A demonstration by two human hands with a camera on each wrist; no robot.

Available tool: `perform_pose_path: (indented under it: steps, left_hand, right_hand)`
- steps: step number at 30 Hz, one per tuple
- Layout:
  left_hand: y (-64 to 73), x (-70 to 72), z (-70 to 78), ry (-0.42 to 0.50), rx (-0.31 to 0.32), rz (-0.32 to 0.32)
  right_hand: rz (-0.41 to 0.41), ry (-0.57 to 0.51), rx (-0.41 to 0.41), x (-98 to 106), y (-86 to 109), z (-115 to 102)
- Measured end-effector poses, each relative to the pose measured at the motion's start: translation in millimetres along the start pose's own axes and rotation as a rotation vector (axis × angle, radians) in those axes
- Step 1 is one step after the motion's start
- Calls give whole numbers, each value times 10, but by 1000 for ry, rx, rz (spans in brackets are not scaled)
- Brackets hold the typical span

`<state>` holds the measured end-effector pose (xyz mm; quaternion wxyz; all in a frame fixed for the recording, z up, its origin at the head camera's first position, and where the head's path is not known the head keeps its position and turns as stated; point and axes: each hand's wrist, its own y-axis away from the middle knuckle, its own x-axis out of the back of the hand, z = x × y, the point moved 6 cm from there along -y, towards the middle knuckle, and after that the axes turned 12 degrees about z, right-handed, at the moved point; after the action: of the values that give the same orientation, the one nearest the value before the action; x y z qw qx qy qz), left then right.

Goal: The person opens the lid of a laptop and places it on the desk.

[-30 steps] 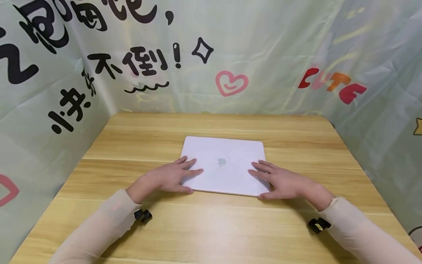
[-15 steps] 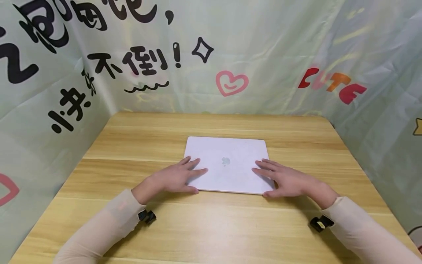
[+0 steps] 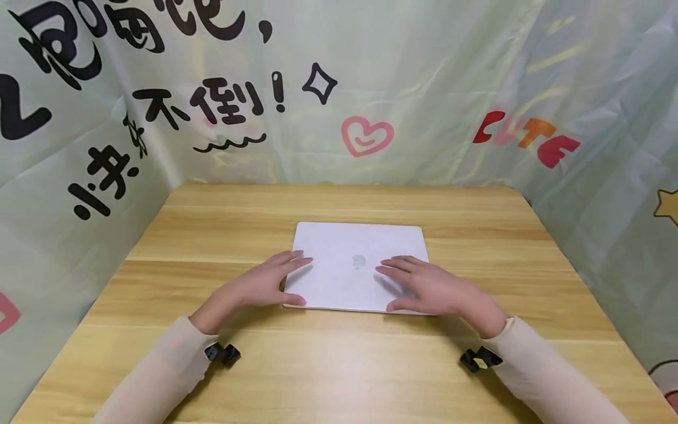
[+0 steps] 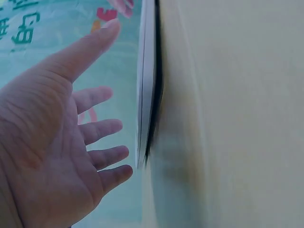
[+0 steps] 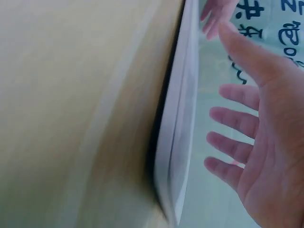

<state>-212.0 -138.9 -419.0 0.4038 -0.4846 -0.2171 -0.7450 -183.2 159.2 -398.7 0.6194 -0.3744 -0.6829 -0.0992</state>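
1. Left grip (image 3: 265,284), a bare hand, is wide, its fingers extended and parted from the thumb; it hovers over the left edge of a closed, pale silver-lilac, rectangular laptop (image 3: 333,285).
2. Right grip (image 3: 436,288), also a bare hand, is equally wide; it hovers over the right part of the lid and casts a soft shadow on it.
3. Both wrist views show a gap between the fingertips and the laptop, whose thin side edge carries a narrow seam.
4. The laptop lies flat around the middle of a light-brown, wood-grained bench (image 3: 339,371), below the two hands, its grey apple-shaped logo (image 3: 359,260) facing up between them.
5. Each forearm wears a cream long sleeve (image 3: 159,374), with a small black device (image 3: 225,355) at the cuff.
6. Around the bench hangs a pale green, creased fabric backdrop (image 3: 434,65), printed with bold black Chinese characters (image 3: 233,97), a pink smiling heart outline (image 3: 347,134) and the word "CUTE" (image 3: 556,154) in red, pink and orange letters.
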Motion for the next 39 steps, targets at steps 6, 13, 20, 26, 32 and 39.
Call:
perform_pose_path:
  steps: [6, 13, 20, 26, 32, 39]
  left_hand:
    - [56, 18, -96, 58, 31, 22]
    - [122, 25, -181, 34, 30, 47]
    - [163, 2, -275, -3, 78, 40]
    - [162, -49, -331, -15, 115, 5]
    - [173, -116, -347, -14, 102, -13]
    - [189, -136, -348, -7, 93, -8]
  right_hand:
    - [-23, -62, -92, -93, -191, -102]
    - [-45, -124, -54, -222, -314, -266]
    - [-54, -116, -12, -295, -344, -297]
    - [-81, -71, 10, -350, -345, -325]
    - [-69, 9, 26, -380, -330, -345]
    - [-54, 72, 80, -381, -340, -379]
